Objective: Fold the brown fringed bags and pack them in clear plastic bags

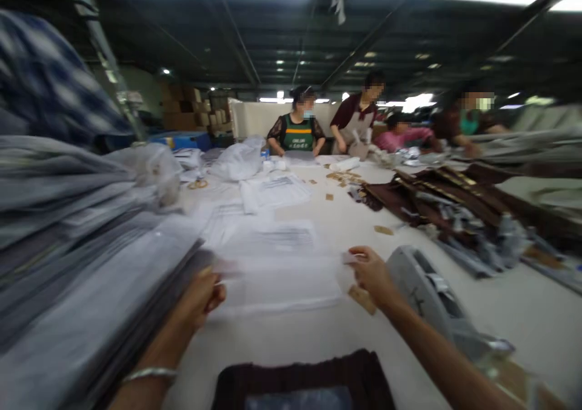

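Note:
My left hand (202, 298) and my right hand (371, 272) each pinch one end of a clear plastic bag (279, 282) stretched flat between them above the white table (327, 331). A silver bangle sits on my left wrist. The bag is blurred by motion. A dark brown folded garment (304, 379) lies at the table's near edge below my hands. A small tan tag (362, 299) lies just under my right hand.
A tall stack of bagged grey garments (68, 258) fills the left. Dark brown garments (454, 207) and a grey packed piece (431, 295) lie on the right. More plastic bags (268, 198) and tan tags cover the middle. Several people work at the far end.

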`<action>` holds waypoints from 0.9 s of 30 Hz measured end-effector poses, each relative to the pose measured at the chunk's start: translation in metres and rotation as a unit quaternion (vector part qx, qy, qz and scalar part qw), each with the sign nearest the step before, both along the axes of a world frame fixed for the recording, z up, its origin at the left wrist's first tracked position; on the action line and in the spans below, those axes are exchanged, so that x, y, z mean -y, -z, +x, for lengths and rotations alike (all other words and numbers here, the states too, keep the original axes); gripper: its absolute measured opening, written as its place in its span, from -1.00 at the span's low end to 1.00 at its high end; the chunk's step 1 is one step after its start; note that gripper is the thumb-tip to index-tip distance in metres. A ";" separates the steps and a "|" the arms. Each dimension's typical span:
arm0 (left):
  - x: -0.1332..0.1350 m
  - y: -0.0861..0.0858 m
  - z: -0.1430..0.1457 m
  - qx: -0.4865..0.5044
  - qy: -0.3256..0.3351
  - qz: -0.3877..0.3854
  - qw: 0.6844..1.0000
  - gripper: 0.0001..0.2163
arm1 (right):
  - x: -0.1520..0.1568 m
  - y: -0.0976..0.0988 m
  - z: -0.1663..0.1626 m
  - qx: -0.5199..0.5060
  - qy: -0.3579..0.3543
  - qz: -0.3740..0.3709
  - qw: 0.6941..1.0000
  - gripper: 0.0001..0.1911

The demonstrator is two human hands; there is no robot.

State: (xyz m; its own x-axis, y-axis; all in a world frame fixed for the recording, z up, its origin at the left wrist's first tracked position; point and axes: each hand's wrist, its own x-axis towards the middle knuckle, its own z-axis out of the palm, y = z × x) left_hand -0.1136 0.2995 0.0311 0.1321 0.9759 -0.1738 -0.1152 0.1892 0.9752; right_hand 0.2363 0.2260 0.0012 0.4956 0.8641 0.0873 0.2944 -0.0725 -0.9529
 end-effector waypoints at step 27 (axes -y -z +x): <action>0.089 0.042 -0.010 -0.406 0.142 0.154 0.889 -0.62 | 0.079 0.038 0.016 0.026 -0.142 -0.191 0.971 -0.68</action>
